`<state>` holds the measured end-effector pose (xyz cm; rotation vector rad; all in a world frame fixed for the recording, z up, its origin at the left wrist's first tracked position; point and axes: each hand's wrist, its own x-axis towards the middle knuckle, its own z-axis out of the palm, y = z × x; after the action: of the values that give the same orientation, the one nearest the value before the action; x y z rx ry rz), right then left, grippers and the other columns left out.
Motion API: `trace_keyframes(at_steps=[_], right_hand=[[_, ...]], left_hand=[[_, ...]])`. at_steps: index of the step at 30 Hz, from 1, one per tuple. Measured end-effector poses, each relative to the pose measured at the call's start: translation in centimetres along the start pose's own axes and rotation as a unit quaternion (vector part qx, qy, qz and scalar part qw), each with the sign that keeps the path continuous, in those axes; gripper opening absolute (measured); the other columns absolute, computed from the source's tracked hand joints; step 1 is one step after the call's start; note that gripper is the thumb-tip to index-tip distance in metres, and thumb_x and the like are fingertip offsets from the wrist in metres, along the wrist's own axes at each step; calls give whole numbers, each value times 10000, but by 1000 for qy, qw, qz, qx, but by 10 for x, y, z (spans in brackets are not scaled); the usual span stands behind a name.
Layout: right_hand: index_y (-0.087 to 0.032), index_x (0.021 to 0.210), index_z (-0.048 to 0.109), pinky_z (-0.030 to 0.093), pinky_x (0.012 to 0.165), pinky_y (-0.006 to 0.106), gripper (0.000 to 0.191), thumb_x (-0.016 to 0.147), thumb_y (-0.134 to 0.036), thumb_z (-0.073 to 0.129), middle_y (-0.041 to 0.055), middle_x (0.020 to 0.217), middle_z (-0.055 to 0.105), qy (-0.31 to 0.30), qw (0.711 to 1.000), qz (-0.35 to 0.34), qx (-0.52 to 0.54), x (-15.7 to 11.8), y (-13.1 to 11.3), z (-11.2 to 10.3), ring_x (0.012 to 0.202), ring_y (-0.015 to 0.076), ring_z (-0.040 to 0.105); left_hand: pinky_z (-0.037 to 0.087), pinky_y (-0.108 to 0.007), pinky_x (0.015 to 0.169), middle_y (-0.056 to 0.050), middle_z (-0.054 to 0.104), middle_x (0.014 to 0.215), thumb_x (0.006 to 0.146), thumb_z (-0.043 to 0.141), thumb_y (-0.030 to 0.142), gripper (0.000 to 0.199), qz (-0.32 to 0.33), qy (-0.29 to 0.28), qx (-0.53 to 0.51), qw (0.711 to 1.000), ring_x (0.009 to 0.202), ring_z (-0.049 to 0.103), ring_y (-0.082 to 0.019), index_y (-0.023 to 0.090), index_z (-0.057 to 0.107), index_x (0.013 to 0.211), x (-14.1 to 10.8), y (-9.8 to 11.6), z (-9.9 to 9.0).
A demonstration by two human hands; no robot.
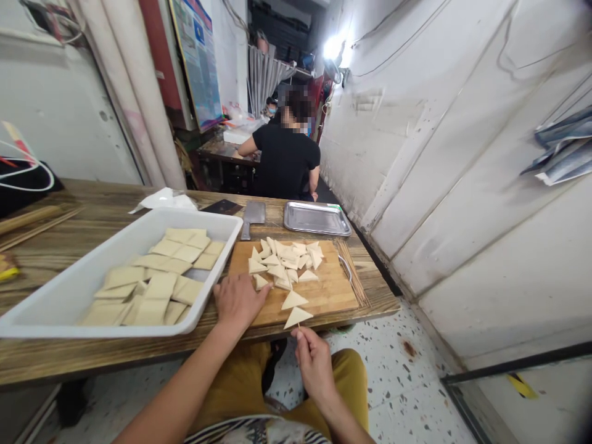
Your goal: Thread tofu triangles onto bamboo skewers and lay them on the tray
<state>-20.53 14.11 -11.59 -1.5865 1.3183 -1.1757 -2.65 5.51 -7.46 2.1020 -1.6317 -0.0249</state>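
My right hand [313, 357] pinches a thin wooden skewer [298, 325] at the front edge of the cutting board [333, 296]. A pale triangle of what looks like tofu sheet [298, 317] is at the skewer's tip, and another triangle [295, 300] lies just beyond it. My left hand [241, 300] rests on the board's left edge with its fingers apart. Its fingertips are close to a loose triangle [260, 282]; whether they touch it I cannot tell. Farther back on the board is a heap of similar triangles [289, 256].
A white plastic tub [217, 280] with square tofu sheets [160, 287] stands left of the board. Behind the board lie a cleaver [254, 213] and a metal tray [318, 219]. Bare skewers [354, 274] lie along its right side. A person in black [289, 157] sits beyond the table.
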Motion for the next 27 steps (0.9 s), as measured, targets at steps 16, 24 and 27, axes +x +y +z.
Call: trace_keyframes(at_steps=[16, 24, 27], right_hand=[[-145, 830, 617, 286, 436, 186, 401, 918, -474, 405, -34, 570, 406, -9, 1000, 3, 1, -2, 0, -5, 484, 91, 348], [-142, 822, 616, 274, 458, 197, 381, 926, -439, 403, -44, 545, 375, -16, 1000, -4, -22, -4, 3, -6, 486, 93, 355], [-135, 828, 627, 270, 458, 200, 387, 922, -439, 407, -41, 552, 383, -24, 999, -3, -24, -6, 1, -5, 487, 93, 354]], left_hand=[[404, -292, 722, -39, 651, 888, 742, 584, 335, 344, 53, -54, -261, 962, 787, 593, -202, 206, 560, 1060, -4, -1, 9], [442, -321, 759, -52, 669, 899, 696, 603, 317, 388, 13, -72, -330, 941, 808, 623, -216, 184, 536, 1055, 5, -13, -4], [444, -331, 806, -58, 681, 917, 677, 623, 290, 350, 0, -80, -389, 918, 831, 628, -213, 176, 565, 1002, 6, -14, -4]])
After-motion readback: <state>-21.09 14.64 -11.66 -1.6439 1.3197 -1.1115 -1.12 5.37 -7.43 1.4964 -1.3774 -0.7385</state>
